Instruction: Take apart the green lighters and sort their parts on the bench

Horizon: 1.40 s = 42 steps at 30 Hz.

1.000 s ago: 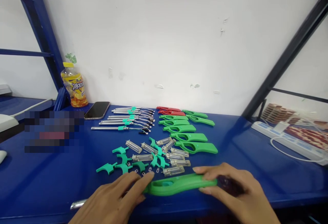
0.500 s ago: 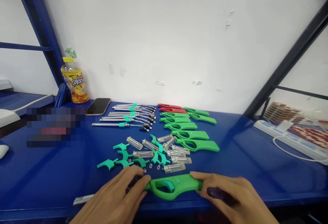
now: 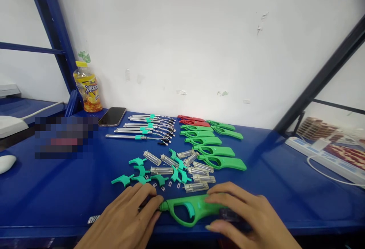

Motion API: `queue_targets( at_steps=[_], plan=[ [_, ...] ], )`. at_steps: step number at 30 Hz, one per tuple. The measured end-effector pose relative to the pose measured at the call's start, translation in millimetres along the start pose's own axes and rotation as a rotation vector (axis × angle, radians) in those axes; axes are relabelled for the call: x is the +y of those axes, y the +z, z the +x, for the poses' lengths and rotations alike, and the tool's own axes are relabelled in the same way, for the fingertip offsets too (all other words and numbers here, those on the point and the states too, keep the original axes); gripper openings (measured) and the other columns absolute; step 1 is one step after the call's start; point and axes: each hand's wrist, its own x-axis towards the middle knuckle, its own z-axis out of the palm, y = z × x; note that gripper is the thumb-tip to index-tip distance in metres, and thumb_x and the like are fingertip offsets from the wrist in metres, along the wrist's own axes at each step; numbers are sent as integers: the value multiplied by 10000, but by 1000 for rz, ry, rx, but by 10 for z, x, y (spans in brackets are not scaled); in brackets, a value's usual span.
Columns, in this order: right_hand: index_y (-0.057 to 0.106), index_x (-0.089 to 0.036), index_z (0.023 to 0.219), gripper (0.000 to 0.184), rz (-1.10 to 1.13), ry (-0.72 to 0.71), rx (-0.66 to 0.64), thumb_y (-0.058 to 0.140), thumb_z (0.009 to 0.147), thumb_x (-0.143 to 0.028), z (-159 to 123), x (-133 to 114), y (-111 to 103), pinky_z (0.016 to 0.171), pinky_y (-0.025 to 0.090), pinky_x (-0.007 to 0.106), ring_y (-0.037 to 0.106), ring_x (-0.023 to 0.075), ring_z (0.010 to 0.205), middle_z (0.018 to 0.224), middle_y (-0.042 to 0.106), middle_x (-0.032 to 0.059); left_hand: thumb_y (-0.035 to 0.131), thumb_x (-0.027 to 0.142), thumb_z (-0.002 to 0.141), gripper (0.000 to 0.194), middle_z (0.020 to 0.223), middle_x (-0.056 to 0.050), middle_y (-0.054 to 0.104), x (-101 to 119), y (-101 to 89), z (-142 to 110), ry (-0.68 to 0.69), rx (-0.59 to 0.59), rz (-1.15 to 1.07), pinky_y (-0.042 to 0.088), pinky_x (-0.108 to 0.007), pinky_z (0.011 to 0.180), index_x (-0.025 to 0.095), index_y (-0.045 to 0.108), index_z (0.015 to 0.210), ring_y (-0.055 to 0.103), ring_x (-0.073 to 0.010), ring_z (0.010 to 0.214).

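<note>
In front of me lies a green utility lighter (image 3: pixel 196 207) with a teal trigger in its loop. My left hand (image 3: pixel 125 213) pinches its narrow neck. A metal end (image 3: pixel 93 219) shows left of that hand; whether it belongs to the lighter is hidden. My right hand (image 3: pixel 242 214) is spread over the handle end, fingertips on its upper side and thumb apart below. Just beyond are loose teal triggers (image 3: pixel 161 180), clear fuel tanks (image 3: pixel 196 187) and small metal clips (image 3: pixel 162 189).
Green casings (image 3: pixel 225 162) and red casings (image 3: pixel 194 122) lie in a column behind. Metal tubes with wires (image 3: pixel 128 137) lie left of them. A phone (image 3: pixel 112 116) and drink bottle (image 3: pixel 88 89) stand near the wall. A power strip (image 3: pixel 319 157) lies right.
My right hand has loosened from the handle end, its fingers sliding left over the top and its thumb dropping away. The left hand keeps its pinch. The view has shifted slightly.
</note>
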Motion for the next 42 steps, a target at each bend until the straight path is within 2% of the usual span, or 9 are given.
queue_targets(
  at_steps=[4, 6, 12, 17, 23, 27, 32, 36, 42],
  plan=[
    [803, -316, 1257, 566, -209, -114, -43, 979, 802, -604, 203, -276, 140, 562, 655, 309, 888, 254, 845, 1235, 869, -3, 375, 184, 1159, 367, 1078, -7, 800, -46, -116, 44, 16, -137, -34, 621, -257, 854, 273, 730, 1136, 780, -185, 942],
    [802, -284, 1247, 622, -274, -140, -51, 979, 776, -651, 271, -354, 234, 522, 627, 333, 874, 254, 748, 1219, 870, 9, 391, 172, 1147, 347, 1093, -8, 795, -61, -164, 46, 16, -187, -59, 631, -266, 852, 276, 722, 1163, 786, -190, 950],
    [762, -295, 1267, 539, -281, -94, -105, 892, 888, -655, 258, -337, 431, 563, 590, 334, 857, 242, 742, 1243, 849, 13, 427, 140, 1114, 320, 1078, -13, 786, -51, -148, 46, -23, -203, -101, 633, -275, 848, 278, 715, 1132, 784, -201, 963],
    [732, -374, 1286, 335, -155, -2, -114, 837, 979, -456, 202, -286, 489, 639, 551, 304, 856, 212, 857, 1266, 827, -36, 359, 153, 1124, 359, 955, -14, 788, -23, -145, 146, -20, -142, -65, 639, -291, 699, 271, 690, 1049, 794, -210, 821],
    [751, -355, 1214, 240, -44, -3, -51, 778, 980, -311, 246, -289, 507, 605, 504, 258, 846, 182, 881, 1174, 836, -34, 347, 194, 1153, 329, 961, -1, 801, -23, -164, 171, -23, -112, -56, 662, -274, 739, 276, 653, 1065, 824, -195, 840],
    [756, -338, 1238, 233, 5, -39, 28, 776, 1008, -370, 226, -289, 386, 639, 586, 255, 851, 185, 875, 1149, 838, -9, 334, 198, 1160, 343, 948, -4, 792, -13, -167, 165, -26, -140, -75, 663, -276, 718, 277, 644, 1035, 818, -194, 821],
    [776, -392, 1312, 285, 38, -1, 213, 763, 1040, -477, 105, -190, 52, 774, 672, 277, 857, 237, 989, 1215, 847, 16, 334, 219, 1192, 358, 1004, -6, 808, -8, -175, 174, -11, -109, -63, 663, -268, 758, 271, 674, 1092, 828, -186, 888],
    [815, -388, 1230, 207, -23, 76, 377, 759, 1044, -458, -4, 19, -233, 806, 682, 264, 850, 224, 882, 1141, 861, 21, 323, 203, 1190, 384, 995, 2, 807, -10, -177, 178, 2, -120, -77, 653, -276, 788, 270, 687, 1089, 816, -187, 891],
    [867, -368, 1176, 296, -121, 245, 227, 758, 1014, -591, -270, 501, -383, 775, 685, 219, 873, 227, 955, 1161, 872, 14, 363, 143, 1143, 353, 957, 6, 788, -3, -187, 185, -9, -177, -103, 637, -301, 810, 264, 675, 1030, 796, -206, 875]
  ],
)
